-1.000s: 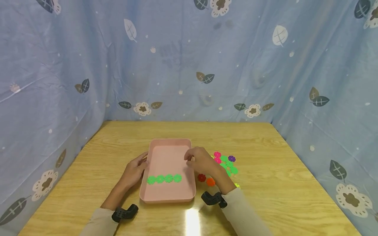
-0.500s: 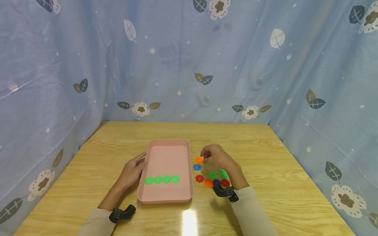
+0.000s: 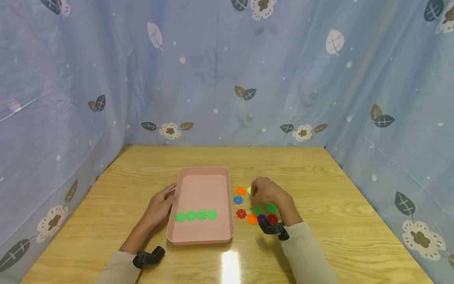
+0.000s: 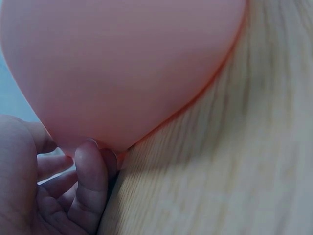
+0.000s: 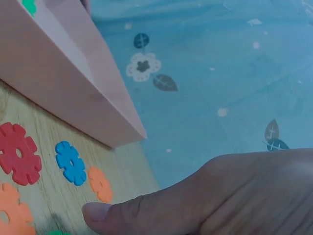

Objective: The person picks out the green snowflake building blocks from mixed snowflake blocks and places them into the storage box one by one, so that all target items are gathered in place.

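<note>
My left hand [image 3: 159, 208] grips the left side of a pink tray [image 3: 202, 236]. In the left wrist view its fingers [image 4: 90, 171] pinch the tray wall [image 4: 127, 73] at the rim. Inside the tray, several green snowflake discs [image 3: 201, 215] form a row across the near half. My right hand [image 3: 271, 193] is over the loose snowflake discs right of the tray, fingers bent downward. Its fingertips are hidden in the head view, and I cannot tell whether they hold a disc. The right wrist view shows the thumb [image 5: 100, 211] near an orange disc [image 5: 100, 184].
Beside the tray lie a blue disc [image 3: 238, 200], a red disc [image 3: 241, 213], an orange disc [image 3: 252, 219] and a green disc [image 3: 271, 208]. A yellow disc [image 3: 249, 190] shows partly behind the right hand. Patterned blue cloth [image 3: 227, 79] surrounds the wooden table [image 3: 337, 221].
My right hand has moved from the tray's right rim rightward to the loose discs, then slightly further right. The left hand keeps its grip, and the green row stays put.
</note>
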The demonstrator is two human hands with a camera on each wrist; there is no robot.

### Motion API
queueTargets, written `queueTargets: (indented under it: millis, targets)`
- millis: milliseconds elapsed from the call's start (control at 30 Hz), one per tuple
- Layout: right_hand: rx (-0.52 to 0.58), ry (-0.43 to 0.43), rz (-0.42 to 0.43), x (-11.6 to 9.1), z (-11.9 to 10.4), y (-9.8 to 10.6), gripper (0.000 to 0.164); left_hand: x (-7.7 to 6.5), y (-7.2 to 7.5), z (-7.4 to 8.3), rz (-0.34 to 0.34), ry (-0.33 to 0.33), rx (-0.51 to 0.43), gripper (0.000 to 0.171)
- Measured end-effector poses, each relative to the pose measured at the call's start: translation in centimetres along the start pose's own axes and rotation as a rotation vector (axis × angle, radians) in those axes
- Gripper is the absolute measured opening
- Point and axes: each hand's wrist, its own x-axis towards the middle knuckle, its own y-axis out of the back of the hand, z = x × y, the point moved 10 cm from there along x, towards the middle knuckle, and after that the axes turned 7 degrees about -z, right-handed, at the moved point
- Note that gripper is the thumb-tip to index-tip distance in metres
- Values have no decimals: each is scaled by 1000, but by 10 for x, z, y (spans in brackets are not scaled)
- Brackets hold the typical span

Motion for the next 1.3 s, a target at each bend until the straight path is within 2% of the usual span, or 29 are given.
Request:
queueTargets:
  millis: [100,333,400,600,733,933,1200,1300]
  targets:
    - [-6,-36,6,-1,5,1,21,-5,0,15,-10,0,5,50]
    - [-16,-28,5,-1,7,-2,22,-9,-1,19,-10,10,2,50]
    - [-11,-20,1,-1,7,-3,23,-13,0,29,-9,9,6,50]
    - [-1,-36,-52,0,14,-15,26,-16,0,34,-15,9,13,50]
    - [-19,-43,-73,1,17,-20,24,-16,0,33,-12,10,14,50]
    - [-56,-51,-8,3,16,-13,19,-14,0,29,-3,23,16,49]
    - [-55,-32,44,6,15,-7,18,-2,0,0,-1,19,1,51]
    - [-47,-35,44,7,16,-6,23,0,0,-5,7,11,10,52]
